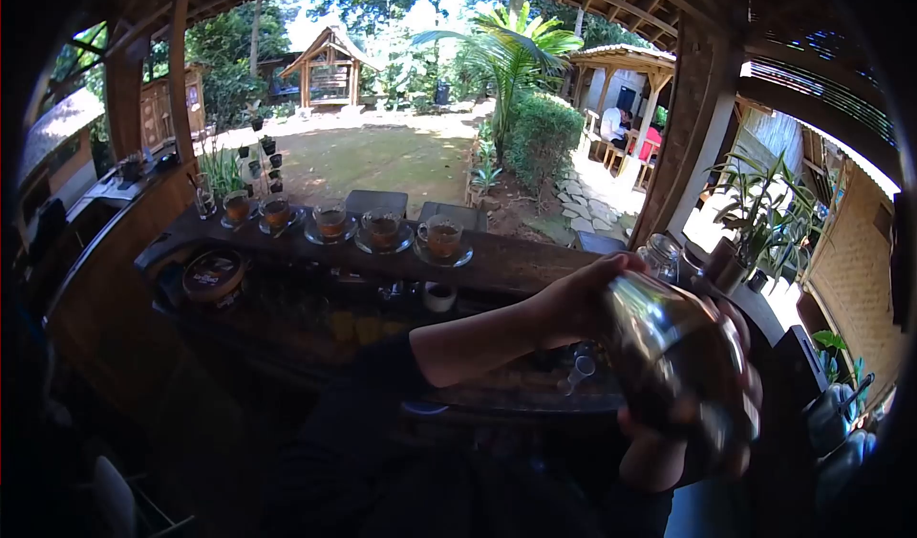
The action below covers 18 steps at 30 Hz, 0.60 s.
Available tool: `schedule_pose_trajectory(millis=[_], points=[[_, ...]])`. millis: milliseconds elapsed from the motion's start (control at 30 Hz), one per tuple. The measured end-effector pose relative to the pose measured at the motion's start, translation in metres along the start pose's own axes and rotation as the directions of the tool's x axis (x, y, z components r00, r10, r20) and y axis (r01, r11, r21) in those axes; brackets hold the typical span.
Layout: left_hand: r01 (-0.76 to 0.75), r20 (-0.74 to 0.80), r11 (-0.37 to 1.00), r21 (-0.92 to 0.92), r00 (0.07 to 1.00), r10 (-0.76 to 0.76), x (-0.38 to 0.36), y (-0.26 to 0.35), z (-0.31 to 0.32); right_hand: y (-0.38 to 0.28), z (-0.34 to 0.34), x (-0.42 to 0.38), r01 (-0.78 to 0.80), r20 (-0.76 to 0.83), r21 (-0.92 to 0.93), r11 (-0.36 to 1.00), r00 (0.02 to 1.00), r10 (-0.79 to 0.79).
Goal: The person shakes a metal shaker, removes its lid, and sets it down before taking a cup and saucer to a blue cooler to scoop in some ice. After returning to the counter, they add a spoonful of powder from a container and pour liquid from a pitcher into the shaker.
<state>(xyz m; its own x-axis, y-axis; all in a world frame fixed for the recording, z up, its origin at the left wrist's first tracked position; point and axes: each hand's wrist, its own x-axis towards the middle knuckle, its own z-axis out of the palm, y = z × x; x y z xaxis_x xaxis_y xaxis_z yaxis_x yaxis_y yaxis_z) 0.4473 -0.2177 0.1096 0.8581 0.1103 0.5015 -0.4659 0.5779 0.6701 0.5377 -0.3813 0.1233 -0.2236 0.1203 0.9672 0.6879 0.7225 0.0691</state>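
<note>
A shiny metallic vessel (669, 347), blurred by motion, is tilted at the right of the view. My left hand (594, 299) grips its upper left side, the forearm reaching across the counter. My right hand (740, 376) wraps round its right and lower side, with the fingers partly smeared. Several glass cups of brown drink stand on saucers in a row along the wooden counter (535, 263); the nearest cup (443, 240) is left of my hands. Behind the vessel stands a glass jar (661, 251).
A round tub (213, 276) sits on the lower shelf at the left, with a white cup (439, 296) farther right. A small clear glass (580, 370) is beside my left forearm. A potted plant (759, 208) stands at the right. Two people sit under a distant shelter.
</note>
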Motion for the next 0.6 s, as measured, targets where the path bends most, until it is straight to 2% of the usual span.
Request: schedule_pose_trajectory(millis=[33, 67, 100, 167, 200, 233, 300, 333, 367, 400, 433, 467, 500, 533, 567, 600], points=[[-0.017, 0.096, 0.981, 0.191, 0.995, -0.002, 0.003, 0.006, 0.016, -0.025, -0.014, -0.008, -0.026, 0.154, -0.028, 0.999, 0.988, 0.030], [-0.071, 0.139, 0.950, 0.304, 0.990, 0.030, 0.006, 0.008, 0.032, -0.019, -0.016, -0.013, -0.034, 0.163, -0.014, 0.999, 0.986, 0.036], [-0.129, 0.186, 0.902, 0.412, 0.981, 0.056, 0.011, 0.008, 0.041, -0.007, -0.019, -0.022, -0.038, 0.083, -0.102, 0.994, 0.995, 0.047], [-0.025, 0.020, 0.977, 0.210, 1.000, 0.022, 0.023, 0.001, 0.033, 0.023, -0.024, -0.042, -0.061, -0.087, -0.274, 0.960, 0.995, 0.039], [0.008, -0.064, 0.982, 0.187, 0.998, 0.004, 0.032, -0.005, 0.017, 0.036, -0.025, -0.050, -0.079, -0.169, -0.354, 0.932, 0.985, 0.020], [0.076, -0.077, 0.997, -0.002, 0.994, -0.076, 0.047, -0.016, -0.012, 0.054, -0.023, -0.046, -0.073, -0.160, -0.340, 0.938, 0.987, 0.018], [0.180, -0.377, 0.953, -0.243, 0.888, -0.264, 0.039, -0.023, -0.017, 0.089, -0.013, -0.026, -0.259, -0.331, -0.283, 0.923, 0.930, 0.159], [0.151, -0.534, 0.961, -0.232, 0.806, -0.255, 0.036, -0.029, -0.005, 0.083, -0.009, -0.025, -0.267, -0.339, -0.212, 0.940, 0.922, 0.186], [0.134, -0.456, 0.977, -0.165, 0.868, -0.195, 0.033, -0.040, -0.020, 0.076, -0.004, -0.024, -0.269, -0.347, -0.135, 0.954, 0.914, 0.209], [0.115, -0.402, 0.980, -0.160, 0.899, -0.171, 0.038, -0.044, -0.018, 0.066, -0.008, -0.019, -0.051, -0.253, -0.234, 0.971, 0.967, -0.010], [0.102, -0.352, 0.981, -0.163, 0.923, -0.154, 0.042, -0.047, -0.013, 0.044, -0.025, -0.024, -0.057, -0.255, -0.219, 0.974, 0.967, 0.000], [0.052, -0.211, 0.996, -0.076, 0.975, -0.067, 0.033, -0.033, 0.021, 0.016, -0.049, -0.033, 0.129, 0.103, -0.774, 0.619, 0.992, -0.078], [0.008, -0.102, 0.993, 0.114, 0.995, 0.004, 0.031, -0.028, 0.033, 0.004, -0.061, -0.038, 0.427, 0.426, -0.904, 0.012, 0.900, 0.087], [-0.046, -0.016, 0.971, 0.237, 0.999, 0.051, 0.033, -0.022, 0.038, 0.008, -0.059, -0.038, 0.425, 0.425, -0.905, 0.016, 0.901, 0.089], [-0.109, 0.079, 0.931, 0.349, 0.993, 0.087, 0.034, -0.019, 0.041, 0.018, -0.054, -0.037, 0.301, 0.316, -0.935, 0.187, 0.947, 0.058], [-0.060, -0.027, 0.977, 0.205, 0.997, 0.067, 0.037, -0.023, 0.035, 0.031, -0.045, -0.035, 0.171, 0.199, -0.920, 0.352, 0.979, 0.046]])
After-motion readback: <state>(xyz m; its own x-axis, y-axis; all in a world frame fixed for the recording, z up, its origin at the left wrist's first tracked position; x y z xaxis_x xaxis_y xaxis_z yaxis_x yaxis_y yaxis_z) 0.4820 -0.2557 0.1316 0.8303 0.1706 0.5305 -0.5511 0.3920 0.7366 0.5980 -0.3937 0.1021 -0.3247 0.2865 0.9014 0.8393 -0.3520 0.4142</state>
